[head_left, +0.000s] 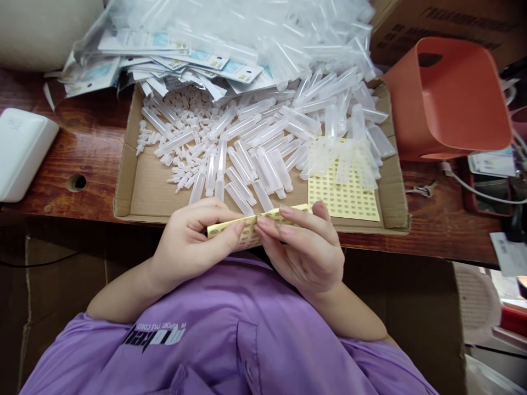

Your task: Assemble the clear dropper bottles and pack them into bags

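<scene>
Close to my body, a yellow sticker sheet with rows of small dark oval labels is held bent between both hands. My left hand pinches its left part, thumb on the near face. My right hand has thumb and fingertips closed at the middle of the sheet; whether a single label is between them I cannot tell. Just beyond lies a shallow cardboard tray full of clear plastic tubes and small white nozzle tips. A second yellow sticker sheet lies at its right, partly under tubes.
Printed cards and a clear plastic bag cover the tray's back. To the right stand an orange-red bin, a key and a white cable. A white case sits on the wooden table at left.
</scene>
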Available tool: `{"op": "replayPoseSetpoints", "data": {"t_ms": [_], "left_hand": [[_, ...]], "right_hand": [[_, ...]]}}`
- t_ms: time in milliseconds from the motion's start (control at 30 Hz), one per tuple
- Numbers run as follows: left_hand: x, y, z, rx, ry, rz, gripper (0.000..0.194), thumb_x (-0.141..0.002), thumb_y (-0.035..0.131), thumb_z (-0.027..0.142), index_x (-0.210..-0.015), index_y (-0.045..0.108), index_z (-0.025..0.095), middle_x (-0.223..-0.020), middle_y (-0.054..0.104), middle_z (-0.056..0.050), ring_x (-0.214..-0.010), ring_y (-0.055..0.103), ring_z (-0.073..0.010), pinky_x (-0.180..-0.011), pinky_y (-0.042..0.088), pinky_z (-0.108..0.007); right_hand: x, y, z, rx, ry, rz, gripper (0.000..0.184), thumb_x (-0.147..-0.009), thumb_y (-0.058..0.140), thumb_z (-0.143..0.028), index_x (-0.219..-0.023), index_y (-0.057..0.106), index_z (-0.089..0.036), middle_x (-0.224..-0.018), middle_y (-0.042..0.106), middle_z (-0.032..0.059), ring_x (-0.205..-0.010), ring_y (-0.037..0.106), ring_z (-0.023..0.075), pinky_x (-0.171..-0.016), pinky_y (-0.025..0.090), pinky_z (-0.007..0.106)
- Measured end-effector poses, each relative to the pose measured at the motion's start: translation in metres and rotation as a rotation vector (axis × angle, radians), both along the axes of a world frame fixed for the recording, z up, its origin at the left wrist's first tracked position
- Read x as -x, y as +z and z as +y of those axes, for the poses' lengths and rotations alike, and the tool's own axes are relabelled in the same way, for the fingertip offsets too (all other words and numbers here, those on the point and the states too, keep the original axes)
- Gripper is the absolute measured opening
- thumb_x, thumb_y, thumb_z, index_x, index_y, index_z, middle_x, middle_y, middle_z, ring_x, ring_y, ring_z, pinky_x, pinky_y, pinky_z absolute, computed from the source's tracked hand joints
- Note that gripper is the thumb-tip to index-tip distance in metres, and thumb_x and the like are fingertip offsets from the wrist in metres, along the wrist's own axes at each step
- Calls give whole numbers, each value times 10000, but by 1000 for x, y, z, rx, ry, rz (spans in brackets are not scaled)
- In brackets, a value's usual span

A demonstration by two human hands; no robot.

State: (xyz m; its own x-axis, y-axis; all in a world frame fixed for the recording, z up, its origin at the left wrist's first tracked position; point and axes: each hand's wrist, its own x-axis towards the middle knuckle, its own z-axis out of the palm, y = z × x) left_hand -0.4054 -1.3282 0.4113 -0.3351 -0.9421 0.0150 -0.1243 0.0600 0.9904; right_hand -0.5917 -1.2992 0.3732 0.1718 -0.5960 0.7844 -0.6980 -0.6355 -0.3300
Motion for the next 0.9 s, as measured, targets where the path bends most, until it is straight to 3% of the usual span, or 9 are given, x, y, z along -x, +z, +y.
{"op": "replayPoseSetpoints", "data": {"t_ms": [100,200,300,433,633,767,900], "left_hand": [[1,0,1,26,16,-8,103,-819,691,146,-822,790,174,-691,656,-7,-606,609,-83,-562,490,-160],[2,0,1,92,29,-18,104,-806,695,127,-818,787,175,-688,661,-7,-594,602,-83,-540,477,-162],[3,-3,3,168,34,-15,129,-805,690,106,-860,789,168,-696,663,-12,-611,606,-86,-555,478,-165],[4,-7,5,216,9,-10,191,-833,672,106,-963,792,179,-727,672,-19,-653,613,-90,-605,488,-174],[2,-9,6,95,-34,-13,261,-907,620,180,-1116,756,256,-791,640,-15,-723,618,-93,-664,493,-174],[1,-10,6,54,-11,20,254,-917,619,199,-1110,756,289,-828,664,-12,-752,631,-89,-714,511,-165],[2,-13,7,-104,8,136,216,-919,630,234,-1076,766,294,-1103,741,-29,-1033,674,-147,-939,516,-215]], "right_hand": [[-2,-6,-3,55,29,-80,509,-806,702,-58,-1264,542,-210,-879,773,-65,-1122,663,83,-1217,297,223],[-4,-8,-5,63,-2,-122,722,-809,702,-71,-1448,401,-219,-926,773,-63,-1324,518,106,-1262,229,309],[-4,-8,-6,33,-36,-96,686,-829,686,-87,-1442,421,-243,-953,771,-72,-1382,444,104,-1279,175,325],[-6,-8,-5,20,-63,-96,600,-834,665,-68,-1376,485,-254,-935,771,-87,-1363,462,81,-1272,175,264],[-10,-13,-8,66,-68,-157,621,-831,670,-65,-1387,475,-262,-901,766,-96,-1327,505,64,-1254,217,257],[-9,-15,-11,101,-77,-182,707,-808,699,-87,-1435,421,-256,-945,758,-82,-1375,457,98,-1269,181,328],[-4,-15,-13,80,-101,-161,657,-821,698,-123,-1411,438,-247,-930,768,-69,-1383,445,112,-1269,177,382]]}}
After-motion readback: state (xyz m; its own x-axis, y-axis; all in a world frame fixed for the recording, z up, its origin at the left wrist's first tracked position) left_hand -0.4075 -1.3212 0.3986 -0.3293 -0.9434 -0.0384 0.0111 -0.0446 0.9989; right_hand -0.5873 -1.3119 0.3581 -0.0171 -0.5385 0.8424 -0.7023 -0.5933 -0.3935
